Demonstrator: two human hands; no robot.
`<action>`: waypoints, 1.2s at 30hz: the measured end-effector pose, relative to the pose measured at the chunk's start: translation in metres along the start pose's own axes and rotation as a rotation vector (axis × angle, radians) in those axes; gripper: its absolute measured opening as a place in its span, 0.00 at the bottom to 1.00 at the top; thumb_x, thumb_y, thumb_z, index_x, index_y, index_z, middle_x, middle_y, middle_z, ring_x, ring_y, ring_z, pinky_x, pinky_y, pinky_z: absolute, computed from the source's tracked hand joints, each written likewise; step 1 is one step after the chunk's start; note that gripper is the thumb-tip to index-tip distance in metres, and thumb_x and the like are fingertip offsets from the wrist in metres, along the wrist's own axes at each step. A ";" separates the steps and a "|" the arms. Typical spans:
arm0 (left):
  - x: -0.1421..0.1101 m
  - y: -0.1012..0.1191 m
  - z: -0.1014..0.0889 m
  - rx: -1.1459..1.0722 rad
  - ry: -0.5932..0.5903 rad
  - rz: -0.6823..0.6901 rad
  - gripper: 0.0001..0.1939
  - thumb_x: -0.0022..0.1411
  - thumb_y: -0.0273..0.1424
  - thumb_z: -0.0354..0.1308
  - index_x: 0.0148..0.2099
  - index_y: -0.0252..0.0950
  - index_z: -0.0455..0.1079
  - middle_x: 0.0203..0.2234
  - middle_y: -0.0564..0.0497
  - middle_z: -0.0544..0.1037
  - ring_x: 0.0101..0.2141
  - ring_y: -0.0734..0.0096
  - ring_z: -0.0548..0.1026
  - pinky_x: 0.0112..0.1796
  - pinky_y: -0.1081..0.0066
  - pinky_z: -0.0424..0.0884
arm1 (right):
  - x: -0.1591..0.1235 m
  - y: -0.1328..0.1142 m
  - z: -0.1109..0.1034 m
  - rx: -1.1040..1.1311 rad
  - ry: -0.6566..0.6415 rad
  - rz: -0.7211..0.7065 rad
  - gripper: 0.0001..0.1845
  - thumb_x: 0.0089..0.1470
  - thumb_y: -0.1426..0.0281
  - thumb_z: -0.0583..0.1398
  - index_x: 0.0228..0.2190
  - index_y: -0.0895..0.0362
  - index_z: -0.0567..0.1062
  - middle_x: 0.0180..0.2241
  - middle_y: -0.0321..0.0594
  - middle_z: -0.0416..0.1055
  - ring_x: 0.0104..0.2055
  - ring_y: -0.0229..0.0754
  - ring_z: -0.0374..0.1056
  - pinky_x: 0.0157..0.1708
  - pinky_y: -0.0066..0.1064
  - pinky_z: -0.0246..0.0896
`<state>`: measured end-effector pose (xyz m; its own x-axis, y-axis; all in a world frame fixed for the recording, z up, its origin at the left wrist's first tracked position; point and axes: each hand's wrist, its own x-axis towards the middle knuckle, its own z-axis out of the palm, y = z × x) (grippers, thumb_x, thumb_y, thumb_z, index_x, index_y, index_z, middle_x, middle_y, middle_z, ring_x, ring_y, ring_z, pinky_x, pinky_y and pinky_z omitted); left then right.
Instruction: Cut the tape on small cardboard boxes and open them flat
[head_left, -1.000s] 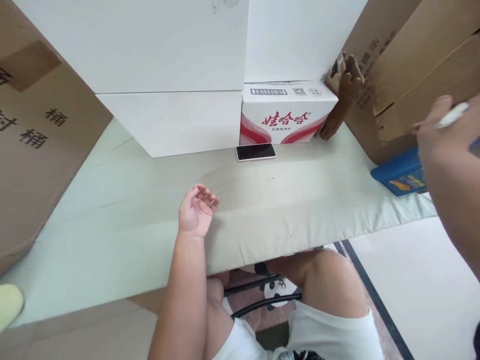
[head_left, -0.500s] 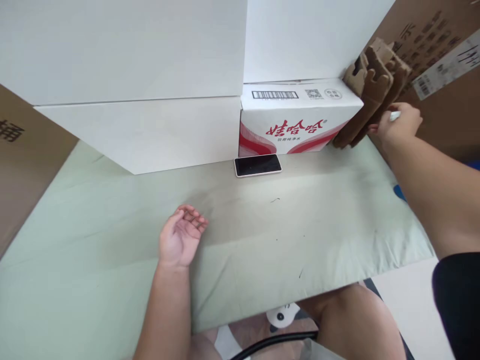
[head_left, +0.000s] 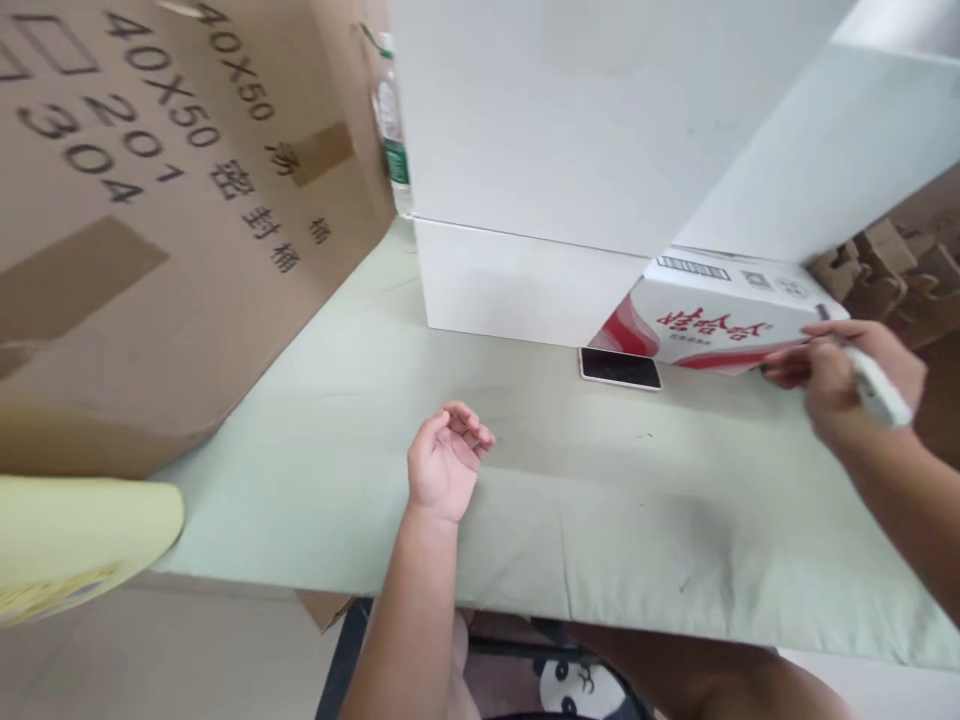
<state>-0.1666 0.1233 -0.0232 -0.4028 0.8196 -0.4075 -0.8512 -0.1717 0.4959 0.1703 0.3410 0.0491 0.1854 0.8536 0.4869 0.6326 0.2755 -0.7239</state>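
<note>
My right hand (head_left: 862, 375) is closed around a white-handled tool (head_left: 879, 388), held above the table at the right. A thin grey part shows above the fingers; blur hides the tool's exact kind. Just behind that hand is a white carton with red swooshes and red lettering (head_left: 705, 325). My left hand (head_left: 450, 460) hovers over the cloth at mid-table, palm turned up, fingers loosely curled and apart, with nothing in it. A black-screened phone (head_left: 621, 369) lies flat against the foot of the cartons, between and beyond both hands.
A pale green cloth (head_left: 315, 470) covers the table. Large white boxes (head_left: 525, 120) stand at its back. A brown carton (head_left: 187, 330) fills the left, near a green-labelled bottle (head_left: 394, 140). Folded cardboard pieces (head_left: 885, 270) stand at far right. A yellow object (head_left: 82, 530) juts in at lower left.
The view has swung to the left, bringing the brown carton and bottle into sight. My right hand has come away from the folded cardboard, and the white tool shows more fully. My left hand keeps its pose.
</note>
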 end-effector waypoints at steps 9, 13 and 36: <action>-0.005 0.029 -0.021 -0.194 0.037 -0.005 0.07 0.54 0.32 0.57 0.28 0.35 0.70 0.21 0.55 0.69 0.21 0.76 0.70 0.29 0.72 0.71 | -0.088 -0.127 0.108 0.195 -0.530 -0.117 0.08 0.51 0.63 0.61 0.33 0.52 0.72 0.24 0.36 0.78 0.22 0.38 0.72 0.25 0.30 0.70; -0.002 0.032 -0.018 -0.240 0.044 0.008 0.06 0.52 0.33 0.57 0.28 0.35 0.67 0.20 0.57 0.67 0.21 0.77 0.68 0.30 0.72 0.70 | -0.119 -0.140 0.165 0.255 -0.744 -0.137 0.12 0.54 0.59 0.58 0.37 0.52 0.68 0.25 0.35 0.78 0.23 0.37 0.72 0.24 0.28 0.67; 0.016 -0.034 0.000 0.717 -0.063 0.071 0.09 0.49 0.22 0.66 0.34 0.36 0.74 0.20 0.57 0.75 0.19 0.78 0.65 0.23 0.75 0.58 | -0.215 -0.033 0.131 0.199 -0.748 -0.122 0.27 0.54 0.66 0.56 0.56 0.53 0.63 0.54 0.54 0.76 0.49 0.52 0.77 0.48 0.51 0.74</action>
<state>-0.1444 0.1421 -0.0466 -0.4104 0.8532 -0.3219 -0.3853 0.1577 0.9092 0.0115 0.2060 -0.0958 -0.4774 0.8639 0.1606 0.4562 0.3999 -0.7950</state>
